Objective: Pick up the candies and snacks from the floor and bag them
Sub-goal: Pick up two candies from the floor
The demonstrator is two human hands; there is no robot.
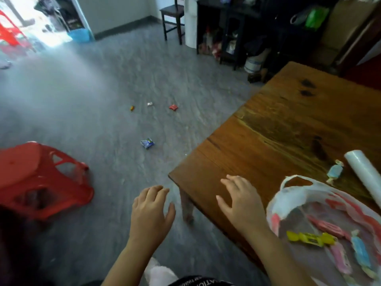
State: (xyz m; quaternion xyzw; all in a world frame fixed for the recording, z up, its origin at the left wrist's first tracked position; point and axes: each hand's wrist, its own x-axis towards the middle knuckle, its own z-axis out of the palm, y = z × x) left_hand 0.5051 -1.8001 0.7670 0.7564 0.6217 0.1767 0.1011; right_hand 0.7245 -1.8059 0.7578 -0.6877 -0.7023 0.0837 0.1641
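Several wrapped sweets lie on the grey floor: a blue snack packet (147,143), a red one (173,107), a small white one (149,104) and a yellow one (132,108). A thin white plastic bag (292,205) lies open on the wooden table at the right, with several candies inside, among them a yellow one (309,238). A pale blue candy (335,171) rests on the table beside the bag. My left hand (151,209) hovers over the floor, fingers apart and empty. My right hand (241,201) is spread above the table's near corner, empty too.
The wooden table (288,124) fills the right side; its corner and one leg (186,205) stand close to my hands. A red plastic stool (37,178) sits at the left. A roll of clear bags (365,174) lies on the table. A dark chair (173,17) and shelves stand at the back.
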